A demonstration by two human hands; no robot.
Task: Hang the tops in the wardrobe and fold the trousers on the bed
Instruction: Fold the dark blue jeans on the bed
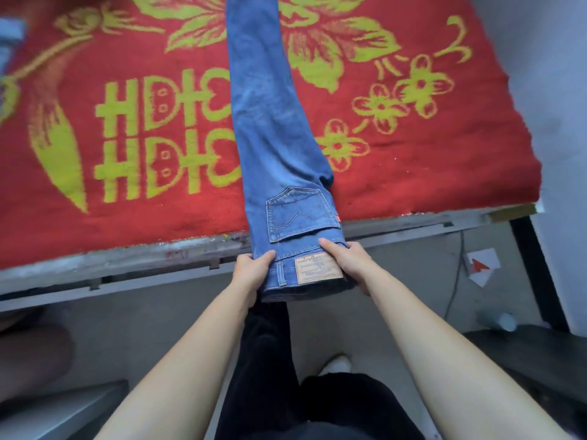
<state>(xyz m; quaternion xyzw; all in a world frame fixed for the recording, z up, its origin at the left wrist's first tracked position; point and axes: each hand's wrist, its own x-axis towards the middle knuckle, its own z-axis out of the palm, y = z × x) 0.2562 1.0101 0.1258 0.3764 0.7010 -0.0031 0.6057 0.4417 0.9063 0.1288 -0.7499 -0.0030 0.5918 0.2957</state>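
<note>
Blue jeans (270, 128) lie lengthwise on the bed, folded leg on leg, with the legs running away from me. The back pocket and a tan leather patch face up. The waistband hangs past the bed's near edge. My left hand (251, 274) grips the waistband's left side, thumb on top. On the right side, beside the patch, my right hand (346, 265) holds the waistband. The bed carries a red blanket (127, 201) with yellow-green flowers and characters.
The grey bed frame edge (158, 258) runs across in front of me. A black bed post (536, 274) stands at the right, with a cable (457, 274) and a white paper (482, 266) on the floor. Light blue cloth (9, 36) shows at far left. My dark trousers are below.
</note>
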